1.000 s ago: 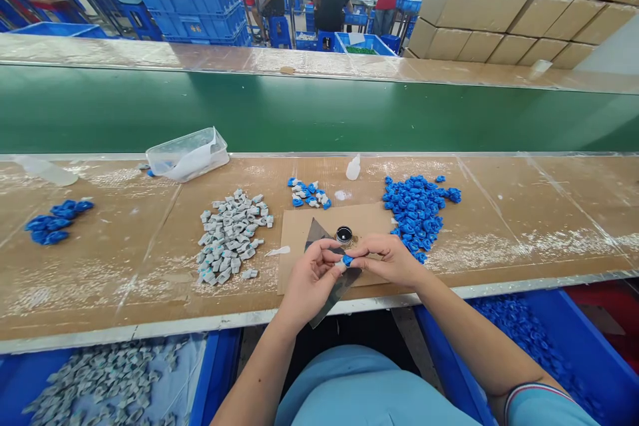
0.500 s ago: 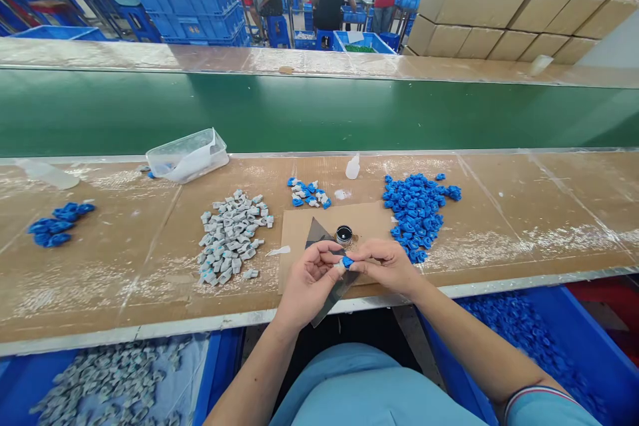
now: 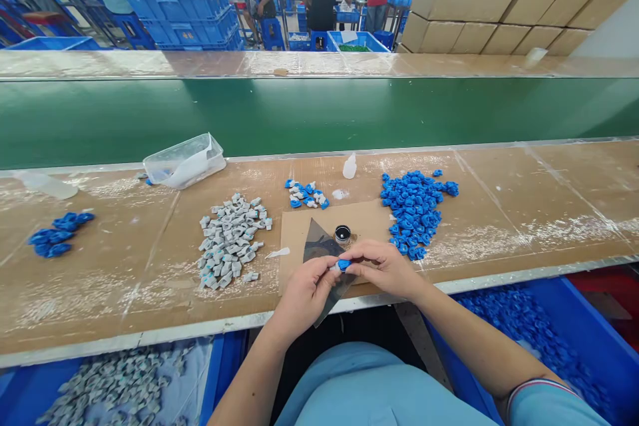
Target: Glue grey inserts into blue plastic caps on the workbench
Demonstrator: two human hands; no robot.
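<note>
My left hand (image 3: 308,286) and my right hand (image 3: 382,267) meet above the front of the worktable. Between their fingertips is a small blue and grey piece (image 3: 342,265); the left fingers pinch its grey end, the right fingers its blue end. Just beyond them stands a small round pot with dark contents (image 3: 342,234). A dark flat triangular sheet (image 3: 319,243) lies partly under the hands on a cardboard sheet (image 3: 292,233). Left of this is a pile of grey pieces (image 3: 232,239), to the right a pile of blue pieces (image 3: 413,210), and behind a small group of blue-and-grey pieces (image 3: 307,194).
A small white bottle (image 3: 350,166) and a clear plastic box (image 3: 184,161) stand near the green belt (image 3: 309,113). More blue pieces (image 3: 57,233) lie far left. Blue bins (image 3: 564,319) sit below the front edge. People, crates and cartons (image 3: 464,0) are beyond the belt.
The fingers of both hands have drawn closer together around the small piece, and the left fingers are more closed. The view has shifted slightly.
</note>
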